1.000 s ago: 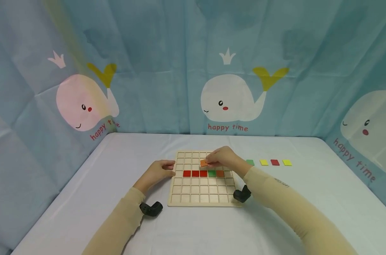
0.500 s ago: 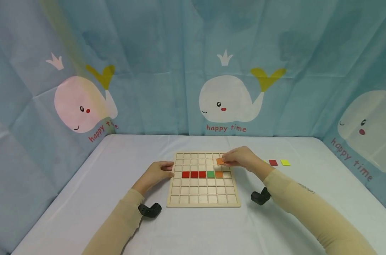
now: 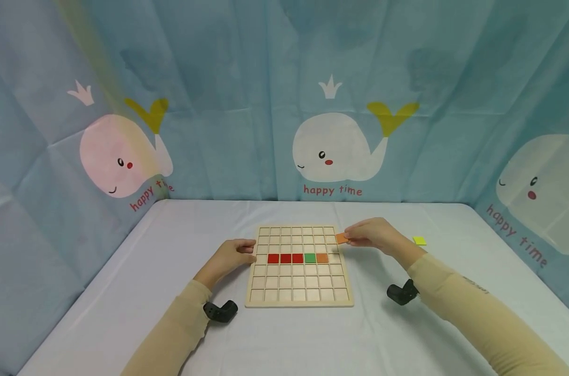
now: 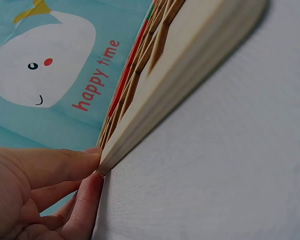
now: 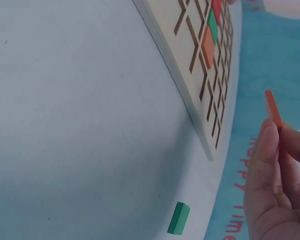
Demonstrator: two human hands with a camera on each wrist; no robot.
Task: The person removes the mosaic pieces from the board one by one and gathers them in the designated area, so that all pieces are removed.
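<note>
The wooden grid board [image 3: 299, 282] lies flat on the table with a row of three red tiles [image 3: 286, 258], one green tile [image 3: 310, 258] and one orange tile [image 3: 322, 258]. My left hand [image 3: 226, 261] grips the board's left edge between thumb and fingers, as the left wrist view shows close up. Just off the board's upper right edge, my right hand [image 3: 375, 237] pinches another orange tile [image 3: 341, 238] by its side, raised above the table. In the right wrist view this orange tile [image 5: 273, 108] stands out from the fingertips.
A yellow tile [image 3: 419, 241] lies on the white table right of my right hand. The right wrist view has a loose green tile [image 5: 179, 218] near the board's corner. Behind the table hangs a blue curtain [image 3: 246, 156] with whale prints.
My right hand has moved right with the pinched orange tile, from above the grid to past its right edge, and now covers most of the loose tiles. My left hand stays at the board.
</note>
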